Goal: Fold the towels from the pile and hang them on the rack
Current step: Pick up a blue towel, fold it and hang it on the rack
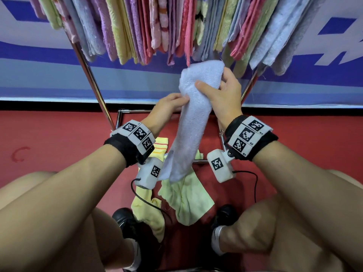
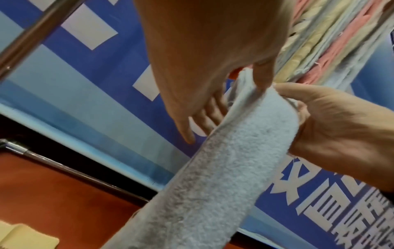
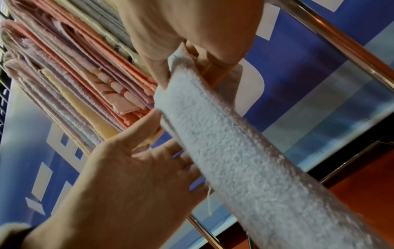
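A light blue towel, folded into a long narrow strip, hangs upright in front of me just below the rack's hung towels. My right hand grips it near its top end, thumb across the front and fingers curled behind. My left hand pinches the strip's left edge a little lower; in the left wrist view the thumb presses on the towel while the fingers lie behind it. The right wrist view shows the towel between both hands. The pile of pale green and yellow towels lies on the red floor between my feet.
The rack's chrome leg slants down on the left, and its base bar runs behind my hands. Hung towels crowd the top rail tightly. A blue and white banner covers the wall behind. My black shoes flank the pile.
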